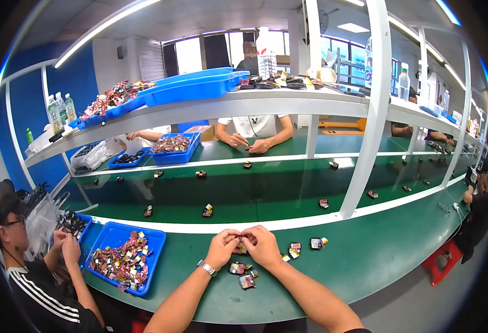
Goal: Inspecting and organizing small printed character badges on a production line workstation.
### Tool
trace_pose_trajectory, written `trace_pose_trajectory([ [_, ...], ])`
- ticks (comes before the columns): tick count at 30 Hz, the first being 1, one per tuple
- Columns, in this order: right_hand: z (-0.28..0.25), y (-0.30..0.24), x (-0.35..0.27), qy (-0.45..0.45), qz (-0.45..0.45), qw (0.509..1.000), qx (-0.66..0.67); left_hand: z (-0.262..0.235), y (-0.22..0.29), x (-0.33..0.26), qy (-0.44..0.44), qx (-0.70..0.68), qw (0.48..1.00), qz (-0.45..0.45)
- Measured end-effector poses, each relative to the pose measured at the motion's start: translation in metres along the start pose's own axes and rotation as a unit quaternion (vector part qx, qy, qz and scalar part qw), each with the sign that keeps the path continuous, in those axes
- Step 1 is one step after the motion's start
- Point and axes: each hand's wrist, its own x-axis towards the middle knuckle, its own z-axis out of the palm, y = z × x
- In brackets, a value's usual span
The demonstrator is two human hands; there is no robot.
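Green bench (377, 250) stretches beneath the left hand (223, 248) and right hand (259, 247), which meet near its far edge, fingers narrowed in a pinch on one small red-and-black electronic module (240, 250) between them; whether it touches the surface, I cannot tell. Similar modules (247, 282) lie just nearer the person and to the right. Off left, a blue tray (113, 236) carries heaped dark-red circuit boards (124, 261). A metal-banded watch (207, 268) circles the left wrist.
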Motion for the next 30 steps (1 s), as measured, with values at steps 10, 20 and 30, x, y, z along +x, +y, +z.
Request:
trace_pose_trajectory([
  [10,-0.003,-0.001,-0.001,-0.006,0.015,1.000,0.007,-0.002,0.002,-0.003,-0.031,-0.011,0.999,0.008],
  [20,-0.025,0.027,0.019,0.066,0.211,0.972,-0.079,-0.059,-0.003,0.019,0.313,0.068,0.943,0.090],
  [30,0.002,0.102,0.090,0.129,0.185,0.883,-0.411,-0.063,-0.017,0.028,0.340,0.096,0.928,0.120],
])
